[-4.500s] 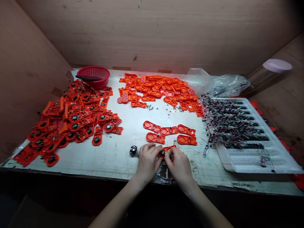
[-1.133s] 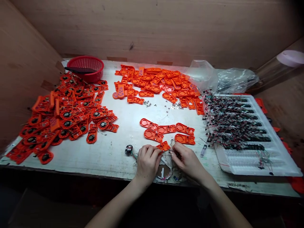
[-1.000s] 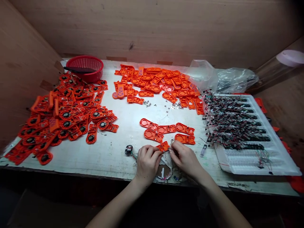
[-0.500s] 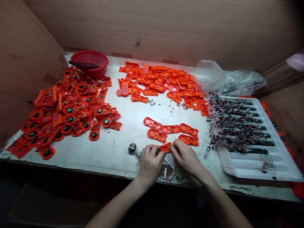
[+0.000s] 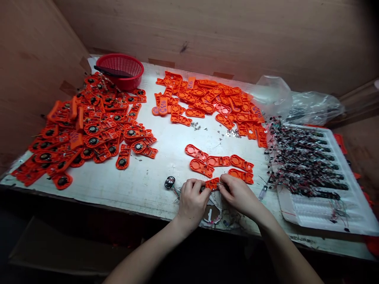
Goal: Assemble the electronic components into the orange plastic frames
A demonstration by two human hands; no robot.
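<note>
My left hand [image 5: 192,199] is closed around the rounded end of an orange plastic shell [image 5: 212,184] near the table's front edge. At the shell's other end, the fingertips of my right hand [image 5: 235,192] are pinched together; whether a small part sits between them is hidden. A small black round speaker [image 5: 169,182] with thin wires lies left of my left hand, its wires running under that hand. Several bare orange shells [image 5: 201,167] rest just beyond my hands. A small screwdriver [image 5: 263,192] with a clear handle lies to the right.
A heap of orange shells fitted with speakers [image 5: 93,141] covers the left side. More bare shells [image 5: 204,106] are piled at the back, with small metal pieces [image 5: 232,133] before them. A red basket [image 5: 137,81] stands back left. A white tray [image 5: 355,197] of wired circuit parts is at right.
The whole view has shifted slightly, so things appear farther right. Both hands stay at the orange shell, with hardly any visible change in their hold.
</note>
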